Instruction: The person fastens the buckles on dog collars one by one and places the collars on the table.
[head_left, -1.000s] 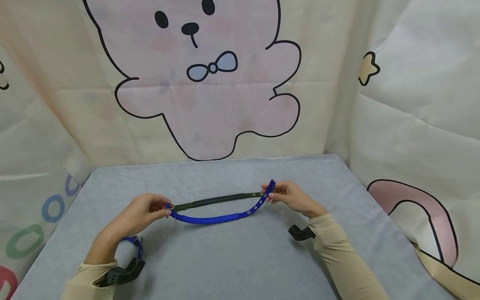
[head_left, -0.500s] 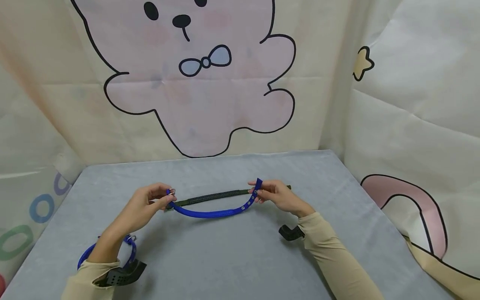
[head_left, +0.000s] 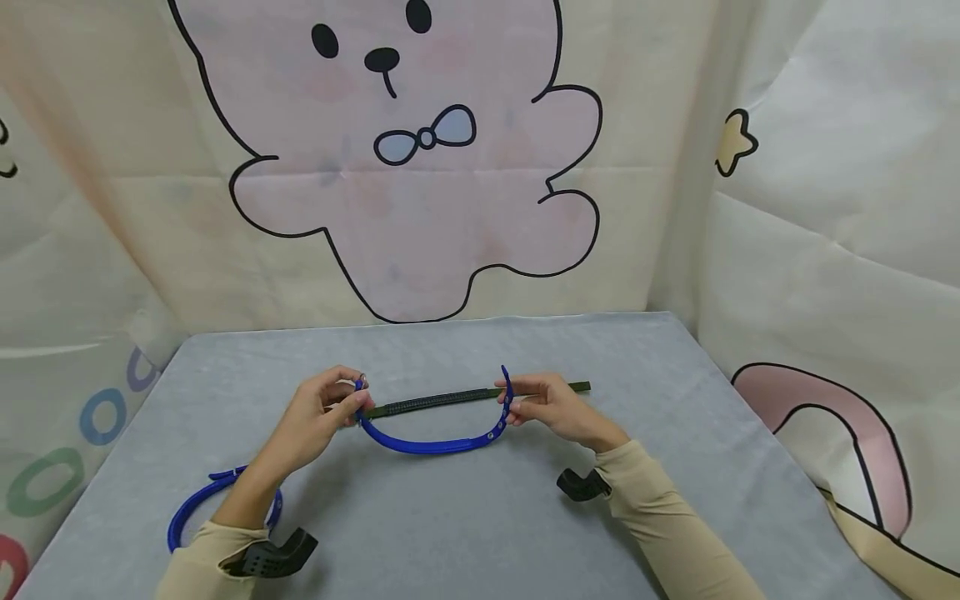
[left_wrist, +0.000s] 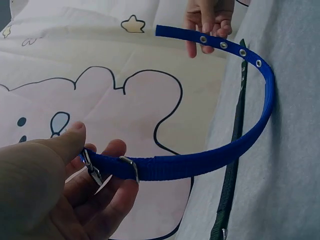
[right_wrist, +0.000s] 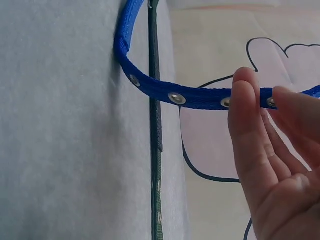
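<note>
A blue collar [head_left: 435, 447] with metal eyelets hangs in a sagging curve between my two hands. My left hand [head_left: 318, 417] pinches its buckle end; in the left wrist view the metal buckle [left_wrist: 91, 167] and a ring [left_wrist: 130, 167] show by the fingers. At the eyelet end, my right hand [head_left: 558, 408] holds the strap between thumb and fingers, with the free tip sticking up. Behind it lies a dark green collar [head_left: 442, 402], stretched out straight on the table, its left end partly hidden by my left hand.
A second blue collar [head_left: 187, 512] lies looped on the grey-covered table [head_left: 450, 533], partly behind my left forearm. Cloth with printed cartoon figures [head_left: 420, 225] rises behind the table and along both sides. Black wrist cameras [head_left: 277, 554] sit at the sleeves.
My hands have come closer together, the left shifting right and the right shifting left, so the blue collar curves more. More of the green collar's right end now shows past my right hand.
</note>
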